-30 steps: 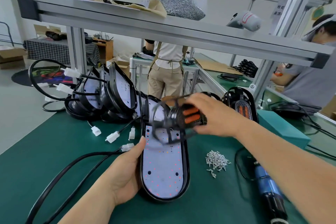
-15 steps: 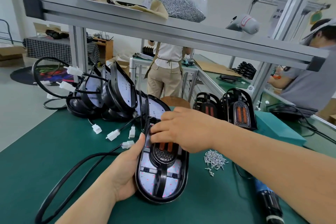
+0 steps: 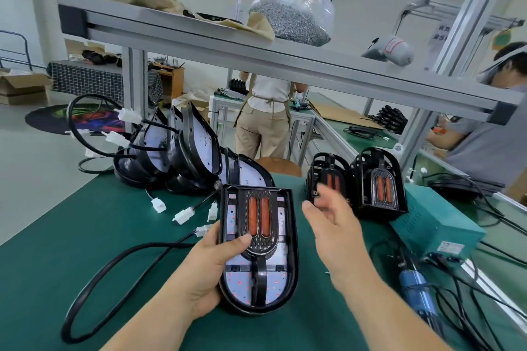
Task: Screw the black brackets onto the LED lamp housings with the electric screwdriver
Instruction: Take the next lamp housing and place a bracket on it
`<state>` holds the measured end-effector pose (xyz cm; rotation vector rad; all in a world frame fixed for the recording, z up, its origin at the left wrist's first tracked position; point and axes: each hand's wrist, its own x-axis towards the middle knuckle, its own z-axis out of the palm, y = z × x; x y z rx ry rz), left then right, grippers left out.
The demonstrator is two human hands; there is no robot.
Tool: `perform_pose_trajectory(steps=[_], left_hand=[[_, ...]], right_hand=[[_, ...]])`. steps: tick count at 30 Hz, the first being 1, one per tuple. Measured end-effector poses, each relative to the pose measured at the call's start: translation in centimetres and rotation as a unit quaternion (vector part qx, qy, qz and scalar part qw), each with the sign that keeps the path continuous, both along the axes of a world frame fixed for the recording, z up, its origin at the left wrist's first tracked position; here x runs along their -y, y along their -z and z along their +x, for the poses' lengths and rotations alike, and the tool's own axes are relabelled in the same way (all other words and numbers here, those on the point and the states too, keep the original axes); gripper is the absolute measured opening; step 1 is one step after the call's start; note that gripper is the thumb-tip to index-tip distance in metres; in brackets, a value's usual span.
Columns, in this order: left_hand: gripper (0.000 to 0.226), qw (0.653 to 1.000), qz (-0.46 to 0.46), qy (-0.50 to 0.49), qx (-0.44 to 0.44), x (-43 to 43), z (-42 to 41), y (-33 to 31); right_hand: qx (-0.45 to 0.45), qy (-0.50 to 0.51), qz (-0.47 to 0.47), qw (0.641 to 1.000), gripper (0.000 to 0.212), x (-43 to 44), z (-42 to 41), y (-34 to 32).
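Our left hand [image 3: 208, 271] grips the oval black LED lamp housing [image 3: 288, 279] on the green counter [image 3: 85, 231], thumb on the black orange-lensed bracket [image 3: 261, 246] seated in it. Our right hand [image 3: 333, 225] hovers beside, fingers loosely spread, near the blue electric screwdriver [image 3: 413, 291].

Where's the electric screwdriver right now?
Head view, lower right: the electric screwdriver lies on the green mat, just in front of the teal box, near the table's right edge.

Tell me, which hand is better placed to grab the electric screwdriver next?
Right, probably. The right hand is free and open, and the electric screwdriver lies on its side of the table. The left hand grips the lamp housing, thumb on the black bracket.
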<state>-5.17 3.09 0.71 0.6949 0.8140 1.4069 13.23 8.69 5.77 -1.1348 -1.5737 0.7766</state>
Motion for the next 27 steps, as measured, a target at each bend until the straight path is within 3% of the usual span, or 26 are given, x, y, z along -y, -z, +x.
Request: perform_pose_trajectory(steps=[1,4,12,19,22,27], left_hand=[[0.051,1.000,0.003,0.002,0.003,0.0,0.1,0.0],[0.050,1.000,0.019,0.019,-0.003,0.3,0.5,0.0],[0.049,0.997,0.044,0.023,-0.062,0.7,1.4,0.0],[0.038,0.997,0.044,0.010,-0.058,0.4,1.6,0.3],[0.033,0.998,0.037,0.005,-0.043,0.4,1.7,0.2],[0.050,0.999,0.025,-0.031,-0.024,0.3,1.2,0.2]], right_hand=[[-0.052,0.006,-0.106,0.993,0.021,0.4,-0.2,1.2],[-0.113,-0.066,-0.229,0.965,0.049,1.7,-1.0,3.5],[-0.137,-0.025,-0.159,0.977,0.045,2.1,-1.9,4.4],[-0.139,0.004,-0.159,0.977,0.049,2.2,-2.2,4.4],[-0.159,-0.046,-0.213,0.963,0.051,2.4,-1.7,4.2],[-0.099,-0.173,-0.228,0.953,0.060,3.1,-0.9,5.4]])
